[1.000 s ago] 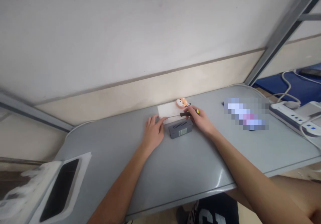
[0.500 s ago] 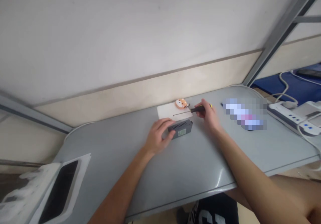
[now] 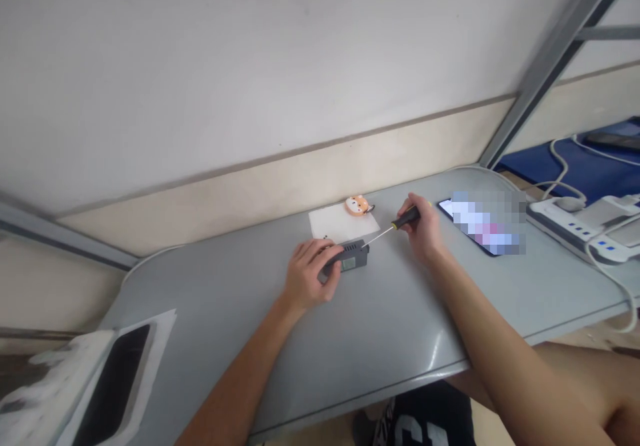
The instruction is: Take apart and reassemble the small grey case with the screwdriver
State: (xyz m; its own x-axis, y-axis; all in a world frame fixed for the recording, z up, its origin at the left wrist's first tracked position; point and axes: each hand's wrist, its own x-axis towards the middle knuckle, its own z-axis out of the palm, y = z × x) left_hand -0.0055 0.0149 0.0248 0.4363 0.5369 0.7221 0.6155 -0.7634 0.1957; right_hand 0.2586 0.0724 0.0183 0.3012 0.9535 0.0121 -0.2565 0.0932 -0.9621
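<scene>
My left hand (image 3: 311,271) grips the left end of a dark grey vented box (image 3: 356,259), which rests on the grey table. Slots run along the box's top edge, and a pale label shows on the side facing me. Held in my right hand (image 3: 423,227) is a screwdriver (image 3: 406,217) with a black and yellow handle. Its thin shaft slants down to the left, and the tip is at the upper right part of the box. Behind the box lies a white sheet of paper (image 3: 330,221) with a few tiny dark specks on it.
An orange and white animal-face trinket (image 3: 357,206) sits on the paper's back edge. To the right are a lit phone (image 3: 487,229), partly blurred, and a white power strip (image 3: 575,229) with cables. A dark phone-like slab (image 3: 115,383) lies at the left. The wall borders the table (image 3: 210,286).
The screwdriver's tip has moved from over the paper to the box's upper right part. My right hand has tilted the handle up. The camera view has shifted slightly.
</scene>
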